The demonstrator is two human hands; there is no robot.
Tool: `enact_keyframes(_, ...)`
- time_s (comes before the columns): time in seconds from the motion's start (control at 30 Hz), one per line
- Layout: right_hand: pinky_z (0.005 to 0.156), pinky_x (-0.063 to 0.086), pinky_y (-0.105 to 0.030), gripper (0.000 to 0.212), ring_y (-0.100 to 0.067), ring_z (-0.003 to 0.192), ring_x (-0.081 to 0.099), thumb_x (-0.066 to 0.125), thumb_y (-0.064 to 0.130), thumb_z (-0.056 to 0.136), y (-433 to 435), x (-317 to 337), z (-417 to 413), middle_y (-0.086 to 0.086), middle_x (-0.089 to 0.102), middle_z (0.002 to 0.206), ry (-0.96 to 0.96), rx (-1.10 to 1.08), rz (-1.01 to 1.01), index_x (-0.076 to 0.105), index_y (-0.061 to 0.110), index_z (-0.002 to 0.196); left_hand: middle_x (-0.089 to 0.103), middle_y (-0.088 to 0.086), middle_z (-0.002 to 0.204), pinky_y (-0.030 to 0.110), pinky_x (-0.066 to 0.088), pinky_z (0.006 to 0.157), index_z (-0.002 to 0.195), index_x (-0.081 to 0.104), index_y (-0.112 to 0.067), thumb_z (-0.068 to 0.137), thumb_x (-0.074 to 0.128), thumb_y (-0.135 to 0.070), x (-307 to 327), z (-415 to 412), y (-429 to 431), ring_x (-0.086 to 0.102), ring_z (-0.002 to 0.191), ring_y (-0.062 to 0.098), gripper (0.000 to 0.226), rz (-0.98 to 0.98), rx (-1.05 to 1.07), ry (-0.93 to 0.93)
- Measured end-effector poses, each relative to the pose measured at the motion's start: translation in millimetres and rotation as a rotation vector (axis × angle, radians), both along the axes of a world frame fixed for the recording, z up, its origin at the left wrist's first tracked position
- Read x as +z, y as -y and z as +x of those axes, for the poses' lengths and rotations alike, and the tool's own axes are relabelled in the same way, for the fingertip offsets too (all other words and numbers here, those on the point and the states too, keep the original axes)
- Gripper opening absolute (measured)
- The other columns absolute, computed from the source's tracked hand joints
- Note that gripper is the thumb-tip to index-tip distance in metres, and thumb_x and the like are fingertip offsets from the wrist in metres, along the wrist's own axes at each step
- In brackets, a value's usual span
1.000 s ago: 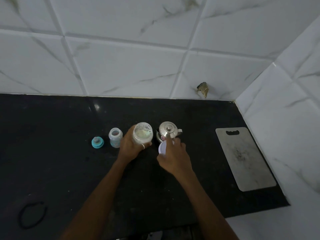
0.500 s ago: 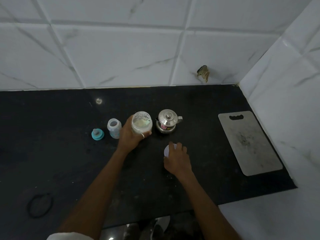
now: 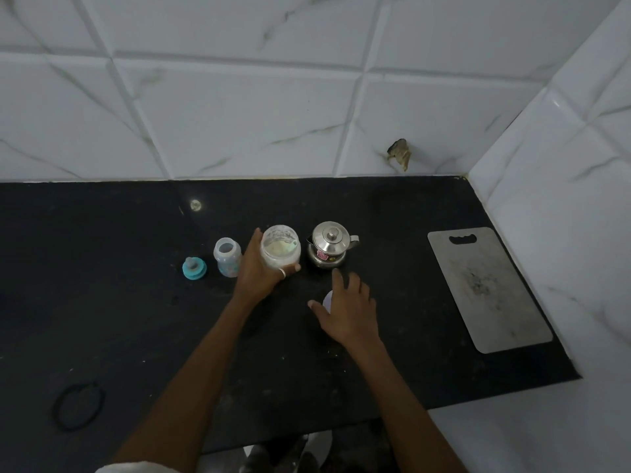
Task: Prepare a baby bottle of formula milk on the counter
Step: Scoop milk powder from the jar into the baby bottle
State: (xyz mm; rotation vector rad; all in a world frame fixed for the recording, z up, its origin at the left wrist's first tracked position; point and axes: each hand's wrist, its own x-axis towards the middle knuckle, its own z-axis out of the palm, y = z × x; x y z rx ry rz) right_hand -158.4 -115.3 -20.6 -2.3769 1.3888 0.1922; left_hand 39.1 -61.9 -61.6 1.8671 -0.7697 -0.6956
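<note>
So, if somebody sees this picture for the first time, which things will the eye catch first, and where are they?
Probably the open jar of pale powder at the middle of the black counter, gripped by the left hand. Just right of it stands a shiny steel kettle, and the right hand is spread over a white lid in front of the kettle. Left of the jar are the small open baby bottle and its teal teat ring.

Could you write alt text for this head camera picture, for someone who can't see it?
A person's left hand grips an open jar on a black counter; the right hand rests over a white lid, beside a baby bottle and steel kettle.
</note>
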Motion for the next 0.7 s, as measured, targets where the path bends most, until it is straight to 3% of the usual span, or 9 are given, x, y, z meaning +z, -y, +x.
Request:
enact_keyframes(0.1,0.109,0.040,-0.049,0.077,-0.034,0.141,0.036,0.053,0.064,0.094,-0.5,13.0,6.5,-0.013,0.032,0.156,0.021,0.005,-0.058,0.030,0.020,0.153,0.040,0.000,0.156,0.041,0.031,0.119,0.157,0.015,-0.017,0.053,0.093,-0.054,1.4,-0.5,-3.9,0.037,0.144,0.016,0.135,0.030,0.004,-0.014)
enact_keyframes(0.23,0.092,0.048,-0.039,0.040,-0.028,0.118,0.056,0.055,0.039,0.101,1.9,30.5,24.5,-0.009,0.056,0.130,0.232,0.038,-0.230,0.054,0.016,0.133,0.027,0.002,0.162,0.026,0.024,0.115,0.158,0.013,-0.012,0.061,0.095,-0.034,6.1,-1.9,-9.9,0.027,0.148,0.016,0.129,0.062,0.023,-0.020)
enact_keyframes(0.37,0.083,0.054,-0.038,0.024,-0.025,0.106,0.059,0.060,0.019,0.098,27.5,42.8,61.4,-0.008,0.058,0.120,0.352,0.226,-0.299,0.065,0.015,0.121,0.041,-0.002,0.154,0.042,0.038,0.116,0.155,0.020,-0.023,0.052,0.088,-0.061,9.0,1.1,-4.4,0.040,0.142,0.015,0.130,0.105,-0.013,0.083)
enact_keyframes(0.43,0.087,0.054,-0.040,0.030,-0.024,0.109,0.056,0.064,0.018,0.095,41.9,50.0,81.7,-0.008,0.055,0.122,0.301,0.314,-0.276,0.066,0.017,0.125,0.042,-0.002,0.153,0.043,0.039,0.115,0.155,0.020,-0.025,0.049,0.084,-0.066,6.0,3.0,0.9,0.040,0.141,0.014,0.130,0.127,-0.034,0.109)
enact_keyframes(0.6,0.094,0.050,-0.041,0.037,-0.028,0.116,0.052,0.065,0.019,0.095,59.5,51.5,118.5,-0.011,0.053,0.128,-0.023,0.450,-0.236,0.065,0.023,0.132,0.049,0.000,0.147,0.023,0.033,0.108,0.146,0.039,-0.020,0.068,0.088,-0.030,8.7,-0.8,7.6,0.046,0.137,0.015,0.092,0.122,-0.019,0.150)
enact_keyframes(0.7,0.093,0.052,-0.040,0.036,-0.028,0.115,0.055,0.065,0.020,0.095,59.1,49.8,127.0,-0.011,0.055,0.127,-0.118,0.458,-0.203,0.066,0.020,0.131,0.047,0.001,0.149,0.026,0.032,0.113,0.146,0.040,-0.019,0.074,0.085,-0.026,9.4,-2.1,5.1,0.043,0.139,0.015,0.085,0.116,-0.037,0.184)
